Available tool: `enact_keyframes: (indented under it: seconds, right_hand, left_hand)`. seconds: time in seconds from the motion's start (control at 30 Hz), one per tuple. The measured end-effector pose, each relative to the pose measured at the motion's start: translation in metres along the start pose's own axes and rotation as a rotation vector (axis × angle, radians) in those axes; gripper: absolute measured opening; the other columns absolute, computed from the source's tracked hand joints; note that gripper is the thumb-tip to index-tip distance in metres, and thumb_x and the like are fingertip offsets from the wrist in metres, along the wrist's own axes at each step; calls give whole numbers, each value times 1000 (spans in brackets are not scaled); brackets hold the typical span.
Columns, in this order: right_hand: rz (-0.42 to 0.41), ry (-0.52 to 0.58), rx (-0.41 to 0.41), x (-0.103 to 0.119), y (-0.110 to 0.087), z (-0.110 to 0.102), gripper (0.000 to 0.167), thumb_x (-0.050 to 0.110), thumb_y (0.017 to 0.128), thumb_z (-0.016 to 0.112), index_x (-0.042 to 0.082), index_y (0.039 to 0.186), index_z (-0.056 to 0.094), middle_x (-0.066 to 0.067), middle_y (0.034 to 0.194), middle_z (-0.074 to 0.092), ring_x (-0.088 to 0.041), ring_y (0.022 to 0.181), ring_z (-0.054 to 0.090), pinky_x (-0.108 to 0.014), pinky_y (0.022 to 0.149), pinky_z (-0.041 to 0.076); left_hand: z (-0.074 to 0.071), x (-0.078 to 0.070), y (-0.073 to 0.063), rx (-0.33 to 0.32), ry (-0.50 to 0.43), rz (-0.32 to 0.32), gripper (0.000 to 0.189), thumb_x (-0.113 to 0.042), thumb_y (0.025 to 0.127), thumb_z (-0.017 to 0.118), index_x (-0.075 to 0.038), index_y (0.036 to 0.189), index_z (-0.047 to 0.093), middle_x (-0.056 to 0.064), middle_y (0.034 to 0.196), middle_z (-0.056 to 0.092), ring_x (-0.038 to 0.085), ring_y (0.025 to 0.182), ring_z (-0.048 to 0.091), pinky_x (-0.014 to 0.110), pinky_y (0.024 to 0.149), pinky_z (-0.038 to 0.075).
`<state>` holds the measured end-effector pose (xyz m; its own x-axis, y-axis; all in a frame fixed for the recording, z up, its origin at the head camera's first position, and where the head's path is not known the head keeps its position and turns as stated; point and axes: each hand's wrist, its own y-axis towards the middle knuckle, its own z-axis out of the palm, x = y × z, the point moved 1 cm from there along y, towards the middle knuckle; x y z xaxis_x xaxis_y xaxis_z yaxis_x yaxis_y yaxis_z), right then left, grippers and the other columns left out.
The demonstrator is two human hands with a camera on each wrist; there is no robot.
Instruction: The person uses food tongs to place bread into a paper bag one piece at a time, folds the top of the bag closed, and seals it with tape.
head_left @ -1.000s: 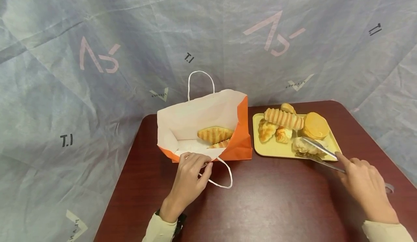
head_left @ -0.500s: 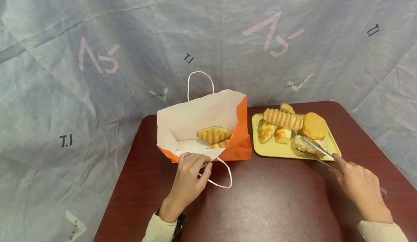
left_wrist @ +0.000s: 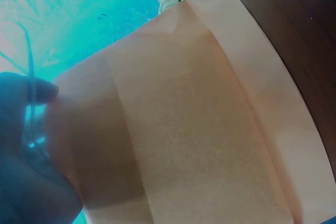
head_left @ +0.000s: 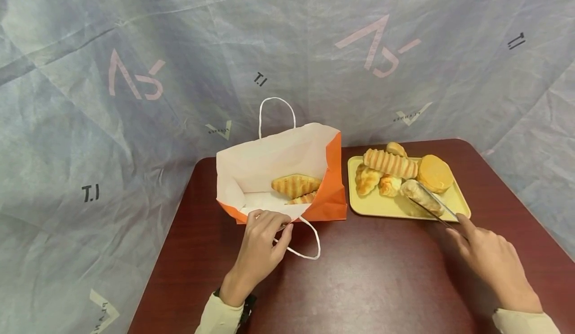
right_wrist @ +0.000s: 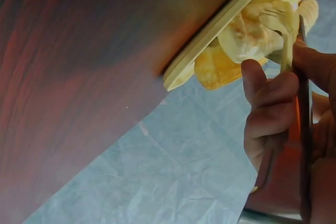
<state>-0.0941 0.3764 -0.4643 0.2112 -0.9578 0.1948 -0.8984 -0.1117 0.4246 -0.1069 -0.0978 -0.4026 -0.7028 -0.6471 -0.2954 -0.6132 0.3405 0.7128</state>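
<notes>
Soft, even light falls on a yellow tray [head_left: 375, 207] in the head view, where pale glare whitens the glossy table [head_left: 355, 276] to the tray's left, nearer the wearer, and a dark, soft-edged shadow pools on the tray's near side beneath the right hand [head_left: 491, 264]. The left-wrist picture is hazy, its backdrop [left_wrist: 94, 19] washed turquoise, the paper bag [left_wrist: 178, 108] a dull tan and the left hand [left_wrist: 31, 150] nearly a silhouette. In the dim right-wrist picture, shadow darkens the table beside the tray; bread [right_wrist: 249, 38] on it looks soft-edged.
</notes>
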Motion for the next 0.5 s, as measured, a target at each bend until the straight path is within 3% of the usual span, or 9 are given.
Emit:
enact_keyframes:
  seconds: [0.23,0.5]
  right_hand:
    - [-9,34,-66,6,1,-1,27,18,92,70,6,109,52,-3,49,42,-37,40,45,-51,37,28]
    - [-18,61,-122,16,3,-7,33,17,92,70,1,116,55,-5,51,46,-36,43,49,-55,42,35]
  left_hand:
    - [0,0,0,5,-3,-6,6,-18,94,64,-14,93,68,-5,89,67,12,84,62,40,90,38]
    - [0,-1,0,7,-5,-3,7,-18,95,63,-13,93,68,-4,89,67,12,84,62,40,90,39]
